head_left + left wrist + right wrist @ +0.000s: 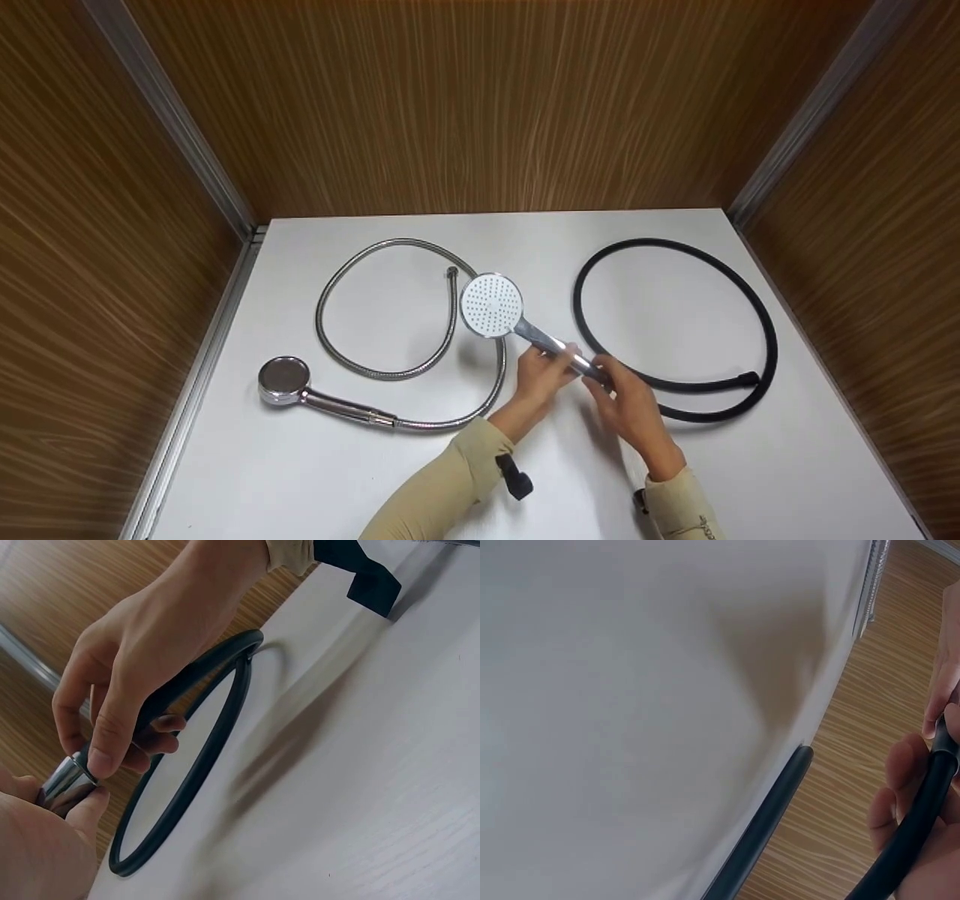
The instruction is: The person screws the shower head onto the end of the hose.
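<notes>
In the head view, a hand shower with a round white spray face is held up over the middle of the table, its chrome handle slanting down to the right. My left hand grips that handle. At the handle's lower end, my right hand pinches the end of a black shower hose. Thumb and fingers close round the joint between hose and handle in the left wrist view. The rest of the black hose loops over the table's right side, its other end lying inside the loop.
On the left lies a second hand shower, chrome with a dark face, joined to a coiled metal hose. That hose's free end points away from me. Wood-grained panels enclose the white table at back and sides.
</notes>
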